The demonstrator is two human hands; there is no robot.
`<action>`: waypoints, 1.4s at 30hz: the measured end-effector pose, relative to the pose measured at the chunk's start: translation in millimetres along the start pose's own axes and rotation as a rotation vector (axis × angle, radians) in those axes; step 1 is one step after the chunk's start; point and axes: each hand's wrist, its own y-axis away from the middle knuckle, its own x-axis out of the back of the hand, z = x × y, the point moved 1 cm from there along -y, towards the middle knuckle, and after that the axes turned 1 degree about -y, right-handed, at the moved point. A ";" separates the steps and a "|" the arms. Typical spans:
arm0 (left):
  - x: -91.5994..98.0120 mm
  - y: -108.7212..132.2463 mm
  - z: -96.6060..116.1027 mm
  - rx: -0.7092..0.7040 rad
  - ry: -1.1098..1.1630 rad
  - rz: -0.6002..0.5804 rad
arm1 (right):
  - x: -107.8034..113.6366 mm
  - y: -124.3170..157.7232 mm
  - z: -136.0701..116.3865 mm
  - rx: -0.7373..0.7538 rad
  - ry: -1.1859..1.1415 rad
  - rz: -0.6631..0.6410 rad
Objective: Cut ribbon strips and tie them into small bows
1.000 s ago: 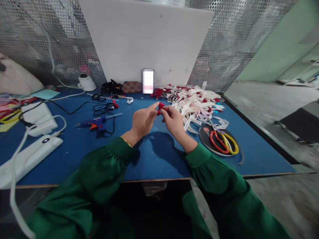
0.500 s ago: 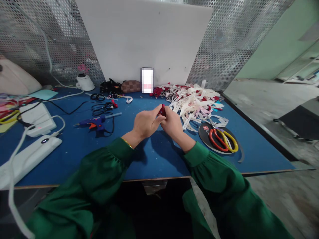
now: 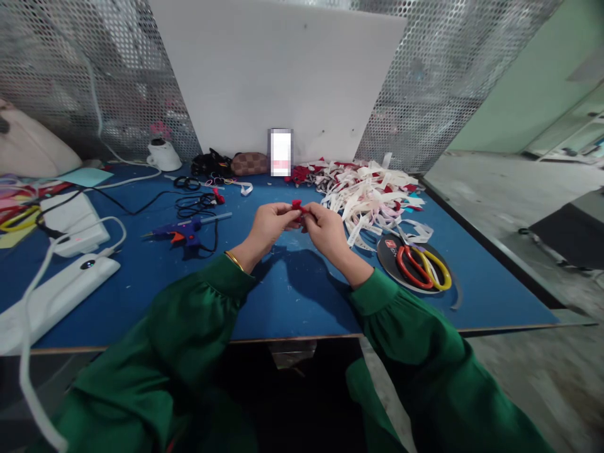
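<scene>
Red cloth piece (image 3: 297, 204), satiny green sleeves (image 3: 198, 314), matt blue tabletop (image 3: 486, 277), shiny perforated metal screen (image 3: 448, 75)

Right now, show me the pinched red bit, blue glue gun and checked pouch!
Pinched red bit (image 3: 296, 204): head view, its top.
Blue glue gun (image 3: 189, 231): head view, its body.
Checked pouch (image 3: 249, 163): head view, its front.

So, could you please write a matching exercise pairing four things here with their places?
1. small red fabric piece
2. blue plastic glue gun
3. scissors with red and yellow handles
4. brown checkered pouch

A. lying across the round black disc
B. at the upright white board's foot
C. between the left hand and right hand
D. left of both hands

Pairs: 1C; 2D; 3A; 4B
</scene>
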 end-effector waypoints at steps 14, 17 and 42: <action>4.0 -1.8 2.3 -0.078 -0.191 0.045 | 6.3 -1.7 -1.9 0.179 0.322 -0.112; 2.4 -0.2 3.8 -0.076 -0.202 0.040 | 6.9 -2.4 -1.2 0.193 0.395 -0.114; 14.3 0.0 24.4 0.133 0.156 -0.104 | 1.2 1.1 -11.5 -0.050 -0.224 -0.166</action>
